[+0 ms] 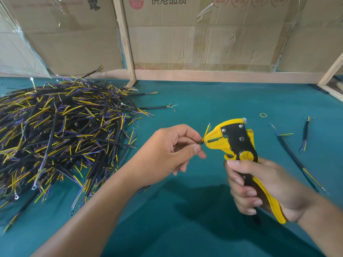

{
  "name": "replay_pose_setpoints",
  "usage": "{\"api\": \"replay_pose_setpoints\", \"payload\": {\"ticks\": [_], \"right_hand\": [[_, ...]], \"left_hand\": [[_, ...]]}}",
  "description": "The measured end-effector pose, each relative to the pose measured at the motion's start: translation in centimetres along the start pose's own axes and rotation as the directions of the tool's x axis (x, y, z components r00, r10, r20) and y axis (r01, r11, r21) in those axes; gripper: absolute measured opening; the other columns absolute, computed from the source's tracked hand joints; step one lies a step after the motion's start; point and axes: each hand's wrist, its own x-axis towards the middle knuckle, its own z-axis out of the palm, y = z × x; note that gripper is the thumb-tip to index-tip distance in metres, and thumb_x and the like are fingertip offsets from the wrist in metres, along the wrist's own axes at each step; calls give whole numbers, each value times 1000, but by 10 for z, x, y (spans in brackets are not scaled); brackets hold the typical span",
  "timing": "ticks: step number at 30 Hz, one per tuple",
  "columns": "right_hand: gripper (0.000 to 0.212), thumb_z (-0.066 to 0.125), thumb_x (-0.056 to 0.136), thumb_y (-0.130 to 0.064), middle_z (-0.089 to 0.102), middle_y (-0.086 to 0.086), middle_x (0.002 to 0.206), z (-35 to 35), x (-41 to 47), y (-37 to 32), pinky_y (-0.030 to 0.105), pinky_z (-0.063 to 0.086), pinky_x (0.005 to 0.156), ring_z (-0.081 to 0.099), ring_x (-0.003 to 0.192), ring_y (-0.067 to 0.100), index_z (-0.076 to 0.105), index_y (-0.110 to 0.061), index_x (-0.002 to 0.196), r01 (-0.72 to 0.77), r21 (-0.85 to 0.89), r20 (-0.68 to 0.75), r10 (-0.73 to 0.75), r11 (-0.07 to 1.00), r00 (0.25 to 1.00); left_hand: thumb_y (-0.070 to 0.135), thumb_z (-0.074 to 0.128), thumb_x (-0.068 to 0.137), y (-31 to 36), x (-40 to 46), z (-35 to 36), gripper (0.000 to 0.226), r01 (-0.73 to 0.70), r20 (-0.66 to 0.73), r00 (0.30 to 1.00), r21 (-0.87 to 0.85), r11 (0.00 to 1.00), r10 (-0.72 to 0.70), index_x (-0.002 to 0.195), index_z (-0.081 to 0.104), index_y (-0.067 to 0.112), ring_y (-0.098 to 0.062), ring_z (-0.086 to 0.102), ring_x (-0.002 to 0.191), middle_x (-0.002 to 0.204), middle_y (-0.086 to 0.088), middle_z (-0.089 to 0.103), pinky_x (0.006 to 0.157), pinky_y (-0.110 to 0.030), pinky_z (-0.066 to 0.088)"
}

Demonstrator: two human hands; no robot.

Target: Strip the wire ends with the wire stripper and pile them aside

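My left hand [172, 151] pinches short wire [205, 135] between thumb and finger. Wire tip pokes right and up, right beside mouth of yellow wire stripper [233, 143]. My right hand [259, 188] wraps tight round stripper handles. Stripper mouth points left at wire. Big wire heap [61, 130] sits far left on green table [185, 210]. Few wires [305, 134] lie on right. I think tip goes into mouth next.

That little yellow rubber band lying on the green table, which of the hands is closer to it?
Right. The right hand, gripping the wire stripper, sits below the rubber band. The left hand, pinching a wire, is farther off to its left.
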Motion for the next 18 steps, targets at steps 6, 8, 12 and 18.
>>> {"api": "replay_pose_setpoints", "payload": {"ticks": [6,8,12,18], "right_hand": [[48,76,76,-46,25,4,51,3,0,0,26,32,45,23,38,15,43,-12,64,19,-35,-67,-21,999,998],[49,77,75,-47,25,4,51,4,-1,1,25,33,44,23,37,15,44,-12,63,24,-44,-76,-27,999,997],[51,78,76,-49,25,3,51,4,-1,1,25,33,44,23,37,15,44,-13,63,23,-47,-70,-26,999,997],[51,77,76,-48,25,3,52,3,-1,1,25,34,44,23,38,15,43,-12,64,15,-45,-57,-17,999,998]], "left_hand": [[15,57,96,-1,0,0,6,-8,0,1000,13,1000,8,102,58,15,-16,50,50,94,0,77,43,-25,44],[15,57,96,-1,0,1,6,-9,-3,1000,9,1000,9,102,58,15,-16,50,50,93,0,77,43,-24,44],[15,57,96,-2,0,1,6,-10,-2,1000,13,1000,10,102,58,15,-15,50,50,93,0,77,42,-24,44],[13,58,98,-5,1,-2,6,-13,12,1000,29,999,12,102,59,17,-13,47,48,92,2,76,42,-21,40]]}}
